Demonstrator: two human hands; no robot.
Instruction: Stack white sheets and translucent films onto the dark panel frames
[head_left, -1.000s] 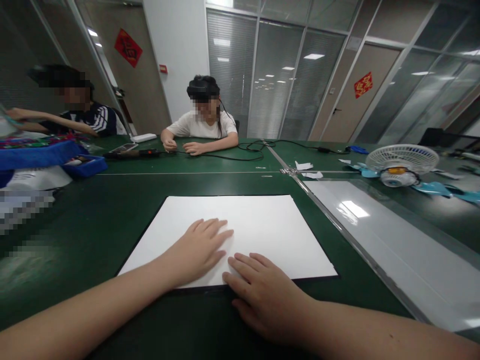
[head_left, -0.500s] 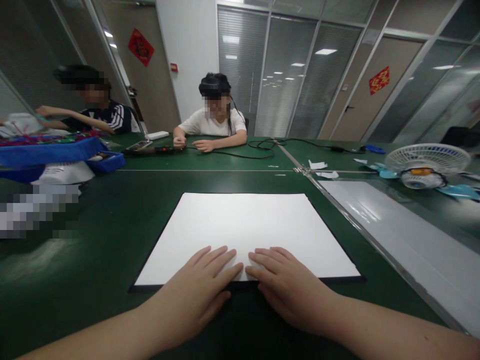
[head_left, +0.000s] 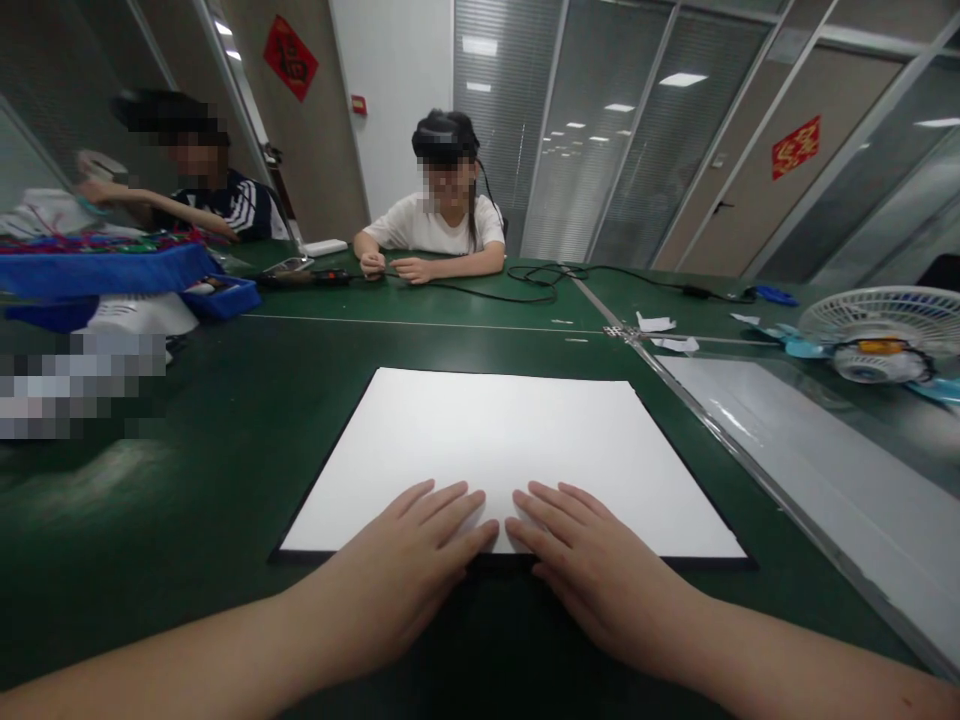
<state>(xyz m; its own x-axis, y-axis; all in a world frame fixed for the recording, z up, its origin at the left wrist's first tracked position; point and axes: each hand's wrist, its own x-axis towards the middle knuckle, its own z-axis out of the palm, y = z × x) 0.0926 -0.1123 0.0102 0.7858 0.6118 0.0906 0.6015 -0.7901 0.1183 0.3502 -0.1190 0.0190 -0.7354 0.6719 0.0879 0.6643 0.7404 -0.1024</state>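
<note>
A white board with a dark edge (head_left: 495,430) lies flat on the green table (head_left: 187,500) in front of me. My left hand (head_left: 427,550) rests at its near edge, fingers stretched out over the white surface and thumb low by the rim. Mirroring it, my right hand (head_left: 585,550) lies with fingers extended on the same near edge. A narrow gap separates the fingertips of the two hands. Neither hand holds anything.
Blue trays (head_left: 105,272) with wires stand at the left. A fan part with a white grille (head_left: 885,320) lies at the right, beyond a clear sheet (head_left: 810,440). A black cable (head_left: 525,290) crosses the far side, where a person in white (head_left: 431,230) sits; another person sits left.
The whole view has shifted and tilted slightly as my head moved. Both hands keep their place on the board's near edge. The person at the left has an object raised near the hands.
</note>
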